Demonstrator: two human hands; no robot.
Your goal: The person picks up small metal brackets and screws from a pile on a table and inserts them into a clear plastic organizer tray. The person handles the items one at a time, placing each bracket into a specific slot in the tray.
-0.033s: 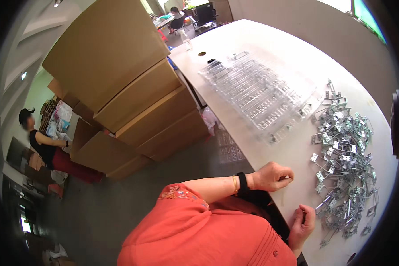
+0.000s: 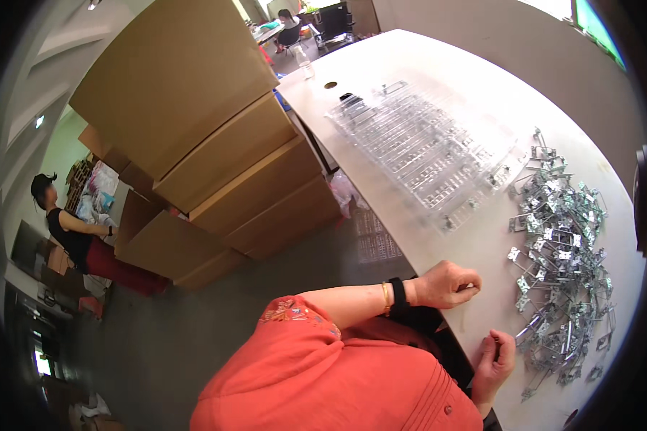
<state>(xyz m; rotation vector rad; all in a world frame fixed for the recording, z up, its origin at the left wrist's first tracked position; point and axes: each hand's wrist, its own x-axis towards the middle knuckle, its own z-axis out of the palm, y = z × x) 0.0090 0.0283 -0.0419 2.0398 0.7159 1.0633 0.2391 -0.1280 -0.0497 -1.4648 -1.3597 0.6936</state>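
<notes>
My left hand [image 2: 447, 285] rests at the near edge of the white table [image 2: 459, 248], its fingers curled in and the thumb near them. My right hand [image 2: 494, 363] lies lower along that edge, also closed, with the thumb against the bent fingers. What either hand holds, if anything, is hidden. A tangled heap of small silvery metal brackets with thin rods [image 2: 564, 266] lies just right of both hands, touching neither. Farther up the table, stacked clear plastic trays [image 2: 417, 154] hold some small metal parts.
Large cardboard boxes [image 2: 230, 169] are stacked left of the table. A clear bottle [image 2: 304, 65] stands at the table's far left corner, near a round hole [image 2: 331, 85]. More clear trays [image 2: 376, 237] are below the table edge. Another person [image 2: 75, 233] stands at far left beside boxes.
The whole picture has shifted very slightly. Both hands keep their curled pose at the table edge, and the brackets and trays lie as before.
</notes>
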